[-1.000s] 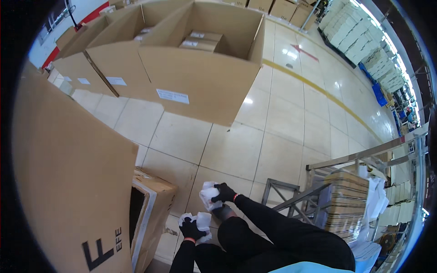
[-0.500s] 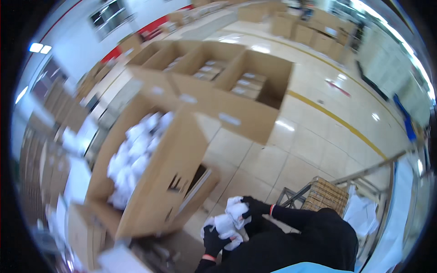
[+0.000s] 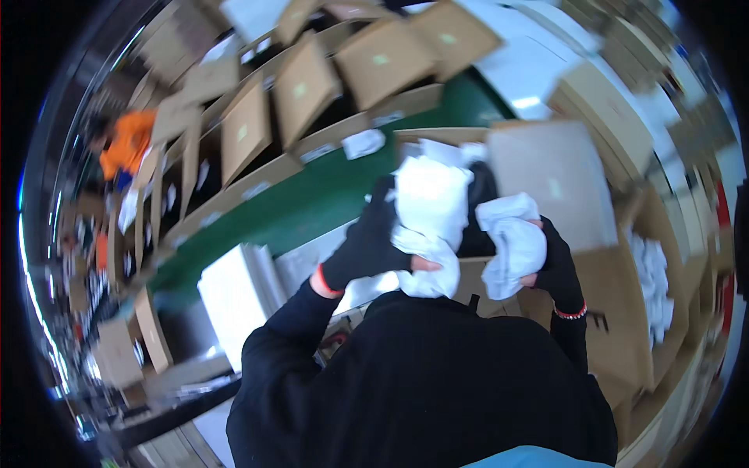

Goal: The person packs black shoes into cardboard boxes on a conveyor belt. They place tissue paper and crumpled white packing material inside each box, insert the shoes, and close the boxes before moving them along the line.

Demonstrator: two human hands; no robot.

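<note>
My left hand (image 3: 373, 243), in a black glove with bare fingertips, is closed on a white paper-wrapped bundle (image 3: 431, 204). A second white paper-wrapped bundle (image 3: 509, 246) is gripped in my right hand (image 3: 557, 267), gloved the same way. What the paper covers is hidden. Both bundles are over an open cardboard box (image 3: 443, 135), with its raised lid (image 3: 552, 175) leaning to the right. White paper and a black thing (image 3: 483, 189) show inside the box, partly hidden by the bundles.
A green conveyor belt (image 3: 257, 222) runs along the left, carrying several open boxes (image 3: 306, 90). White flat sheets (image 3: 238, 292) are stacked at near left. Right of me stands a large carton (image 3: 636, 343) of white bundles (image 3: 651, 285). A person in orange (image 3: 129, 144) is at far left.
The view has swung from the floor and large cartons to the conveyor. My hands, low and together on white bundles before, are now raised and apart, each with a bundle over the box.
</note>
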